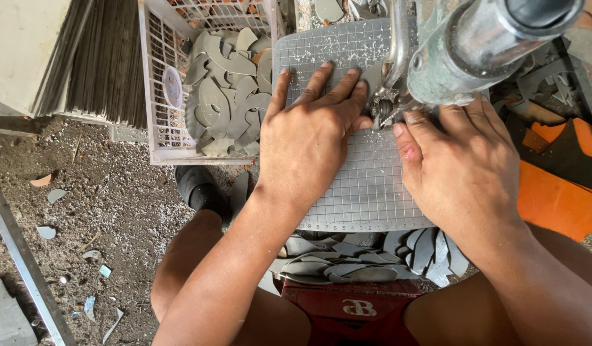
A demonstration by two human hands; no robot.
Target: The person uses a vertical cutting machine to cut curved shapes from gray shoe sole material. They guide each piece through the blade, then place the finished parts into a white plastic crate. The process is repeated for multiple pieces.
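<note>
We hold our left hand (308, 138) flat, palm down, fingers spread forward. Our right hand (462, 166) lies palm down just beside it, fingers pointing inward.

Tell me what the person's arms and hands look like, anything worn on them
Both arms are bare up to the edge of the picture: no sleeves show. The left hand and right hand wear no gloves, and no rings, watch or wristbands can be seen. Pale dust speckles the fingers, with a small reddish patch near the right thumb's base.
</note>
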